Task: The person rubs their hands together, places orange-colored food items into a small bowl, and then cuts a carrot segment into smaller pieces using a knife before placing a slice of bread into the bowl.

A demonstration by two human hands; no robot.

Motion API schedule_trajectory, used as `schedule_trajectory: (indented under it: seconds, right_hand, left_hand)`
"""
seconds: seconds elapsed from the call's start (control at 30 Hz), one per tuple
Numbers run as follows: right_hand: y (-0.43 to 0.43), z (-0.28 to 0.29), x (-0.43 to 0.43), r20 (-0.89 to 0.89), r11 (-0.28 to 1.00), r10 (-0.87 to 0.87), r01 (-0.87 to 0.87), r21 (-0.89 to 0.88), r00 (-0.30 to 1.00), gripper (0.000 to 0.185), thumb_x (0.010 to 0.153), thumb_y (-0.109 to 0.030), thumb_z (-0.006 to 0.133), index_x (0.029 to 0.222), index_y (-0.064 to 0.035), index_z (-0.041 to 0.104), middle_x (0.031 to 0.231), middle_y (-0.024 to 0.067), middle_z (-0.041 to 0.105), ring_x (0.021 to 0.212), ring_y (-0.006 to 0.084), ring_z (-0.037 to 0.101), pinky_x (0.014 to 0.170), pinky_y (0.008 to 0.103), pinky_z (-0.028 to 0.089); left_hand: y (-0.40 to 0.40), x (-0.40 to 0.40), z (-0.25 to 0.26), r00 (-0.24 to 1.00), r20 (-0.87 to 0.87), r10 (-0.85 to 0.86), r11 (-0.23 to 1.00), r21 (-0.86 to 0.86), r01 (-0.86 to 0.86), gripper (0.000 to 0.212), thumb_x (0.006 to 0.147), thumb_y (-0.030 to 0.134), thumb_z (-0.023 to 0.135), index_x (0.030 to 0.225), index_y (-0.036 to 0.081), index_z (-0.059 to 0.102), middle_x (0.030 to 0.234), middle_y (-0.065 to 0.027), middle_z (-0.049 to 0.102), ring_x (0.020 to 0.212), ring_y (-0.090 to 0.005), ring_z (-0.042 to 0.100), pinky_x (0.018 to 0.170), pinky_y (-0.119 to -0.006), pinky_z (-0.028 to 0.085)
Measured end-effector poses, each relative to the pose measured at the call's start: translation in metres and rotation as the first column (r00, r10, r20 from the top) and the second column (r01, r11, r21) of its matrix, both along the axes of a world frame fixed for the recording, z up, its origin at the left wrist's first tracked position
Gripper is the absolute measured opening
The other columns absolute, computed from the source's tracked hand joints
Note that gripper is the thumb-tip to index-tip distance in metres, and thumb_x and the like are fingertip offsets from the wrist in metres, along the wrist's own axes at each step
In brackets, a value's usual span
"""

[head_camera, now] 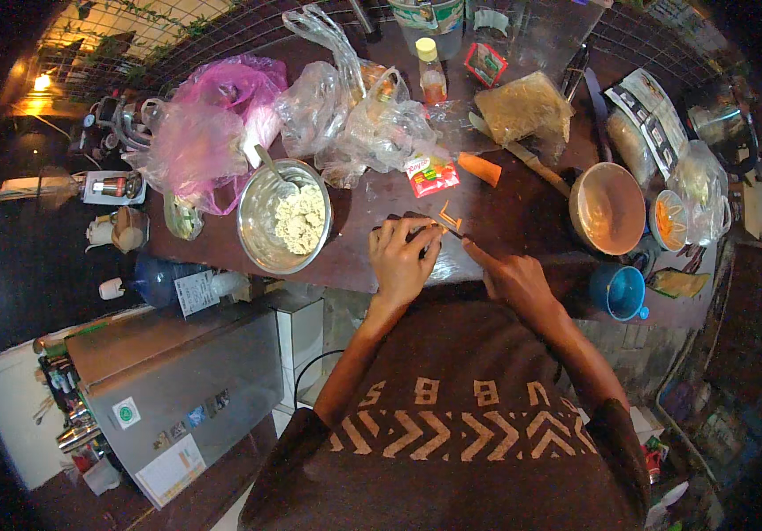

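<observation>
My left hand presses bits of carrot against the table, its fingertips bunched and covering most of them. From the right, my right hand grips a knife with the index finger stretched along it. Only a short dark stretch of the knife shows beside the left fingertips; its handle is hidden in the palm. Thin carrot strips lie just beyond the fingers. Farther back are a red Royco seasoning sachet and a larger carrot piece. Left of my hands stands a steel bowl with pale crumbly food and a spoon.
On the right are a brown bowl, a small bowl of carrot shreds and a blue mug near the table edge. Plastic bags, a yellow-capped bottle and a wrapped brown block crowd the back.
</observation>
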State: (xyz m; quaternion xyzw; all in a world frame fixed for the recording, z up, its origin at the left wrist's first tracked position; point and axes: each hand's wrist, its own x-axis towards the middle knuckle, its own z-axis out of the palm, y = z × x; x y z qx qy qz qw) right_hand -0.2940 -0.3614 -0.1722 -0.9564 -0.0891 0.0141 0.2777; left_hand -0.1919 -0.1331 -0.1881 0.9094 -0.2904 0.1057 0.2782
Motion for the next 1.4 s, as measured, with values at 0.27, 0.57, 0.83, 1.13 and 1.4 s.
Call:
schedule_trajectory:
  seconds: [0.27,0.57,0.83,1.13,1.4]
  right_hand:
    - [0.000,0.031,0.000,-0.125,0.998,-0.019,0.012,-0.058,0.992,0.070,0.088,-0.005,0.071,0.156,-0.0167,0.064,0.082,0.0182,0.074,0.069,0.0384,0.073,0.065,0.0520,0.059]
    - [0.004,-0.004,0.004,-0.026,0.999,-0.051,0.052,0.003,0.998,0.073,0.091,-0.006,0.072,0.160,-0.0247,0.061,0.084,0.0153,0.075,0.070,0.0380,0.073,0.066,0.0522,0.059]
    - [0.003,-0.006,0.001,0.005,0.994,-0.070,0.069,0.080,0.998,0.077,0.087,-0.004,0.074,0.160,-0.0263,0.062,0.085,0.0148,0.075,0.070,0.0387,0.073,0.066,0.0520,0.059]
    - [0.003,-0.005,0.000,-0.003,0.997,-0.058,0.059,0.052,0.998,0.077,0.085,-0.005,0.076,0.158,-0.0253,0.063,0.079,0.0166,0.073,0.067,0.0388,0.071,0.065,0.0520,0.058]
    - [0.003,-0.014,0.000,0.049,0.996,-0.017,0.012,0.084,0.999,0.074,0.087,-0.006,0.074,0.158,-0.0222,0.062,0.074,0.0172,0.071,0.063,0.0382,0.070,0.061,0.0526,0.057]
  left_hand:
    - [0.000,0.001,-0.006,0.999,0.032,0.008,0.999,-0.037,-0.006,0.014,0.089,0.022,0.088,0.103,0.022,0.086,0.115,0.0058,0.075,0.109,-0.0238,0.065,0.093,-0.045,0.047]
    - [0.000,0.001,-0.005,0.999,0.034,-0.003,1.000,-0.028,0.004,0.013,0.089,0.023,0.088,0.101,0.023,0.087,0.115,0.0064,0.075,0.107,-0.0234,0.065,0.090,-0.044,0.046]
    - [0.000,0.001,-0.006,1.000,0.023,0.012,0.999,-0.037,-0.011,0.011,0.088,0.022,0.088,0.099,0.020,0.086,0.116,0.0078,0.076,0.107,-0.0227,0.065,0.090,-0.044,0.046]
    - [-0.002,0.000,-0.005,1.000,0.024,0.019,1.000,-0.022,-0.019,0.009,0.088,0.022,0.088,0.096,0.019,0.086,0.115,0.0078,0.077,0.107,-0.0224,0.066,0.090,-0.044,0.046]
    - [0.000,0.002,-0.005,0.999,0.035,0.008,0.999,-0.040,-0.007,0.012,0.087,0.021,0.089,0.099,0.020,0.086,0.114,0.0073,0.076,0.107,-0.0227,0.066,0.091,-0.044,0.047]
